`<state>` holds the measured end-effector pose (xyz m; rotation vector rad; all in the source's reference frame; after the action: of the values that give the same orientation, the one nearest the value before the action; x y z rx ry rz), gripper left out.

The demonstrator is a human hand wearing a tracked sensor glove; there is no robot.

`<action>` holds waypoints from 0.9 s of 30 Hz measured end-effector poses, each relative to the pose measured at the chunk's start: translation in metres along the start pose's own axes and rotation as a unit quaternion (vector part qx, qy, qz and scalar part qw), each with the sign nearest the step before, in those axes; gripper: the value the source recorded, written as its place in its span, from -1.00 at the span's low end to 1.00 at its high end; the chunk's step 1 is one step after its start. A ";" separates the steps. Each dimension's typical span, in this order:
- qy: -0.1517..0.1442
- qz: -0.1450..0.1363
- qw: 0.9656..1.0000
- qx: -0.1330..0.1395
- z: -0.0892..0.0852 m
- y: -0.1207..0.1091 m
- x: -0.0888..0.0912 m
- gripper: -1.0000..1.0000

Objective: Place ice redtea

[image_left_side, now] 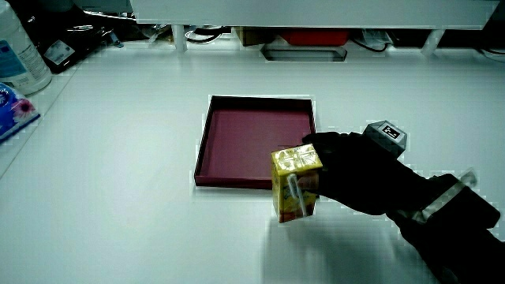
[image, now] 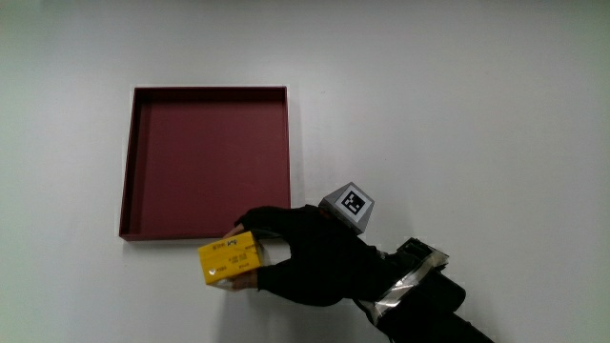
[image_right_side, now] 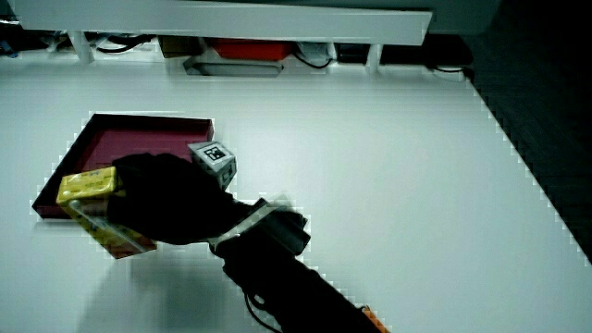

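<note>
Ice redtea carton [image: 229, 259], yellow: clasped in the hand [image: 305, 262], fingers wrapped around its sides. Stands upright in a side view [image_left_side: 296, 185], straw along one face. Sits just outside the near wall of the dark red tray [image: 129, 162], nearer to the person than the tray floor. Hard to tell whether resting on the table or held slightly above it.

Step in hand, as a judgement: carrying the carton toward its resting place, with the tray the likely target. Not yet set down there. Next move probably calls for a small lift to clear the tray's low wall, a short carry away from the person over the bare floor, then a level lowering and a release.

Edges and room, taken across the scene: a white bottle [image_left_side: 20, 55] and a blue packet [image_left_side: 12, 106] at the table's edge, well apart from everything else. Then the tray, shallow, square, nothing in it, so room anywhere on its floor. Then carton and hand at the near wall, the one edge worth minding, since a low carry could catch the carton's base on it. Then the patterned cube [image: 351, 205] on the back of the hand, and the forearm [image: 429, 300] running back toward the person over bare white table.
</note>
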<state>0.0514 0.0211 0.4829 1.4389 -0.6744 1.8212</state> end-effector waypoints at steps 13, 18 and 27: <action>0.062 -0.029 0.997 -0.019 -0.005 -0.009 0.036 0.00; 0.081 -0.034 0.996 -0.023 -0.004 -0.011 0.042 0.00; 0.085 -0.035 0.995 -0.024 -0.005 -0.011 0.045 -0.14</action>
<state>0.0513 0.0408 0.5247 1.2447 -0.5705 1.8358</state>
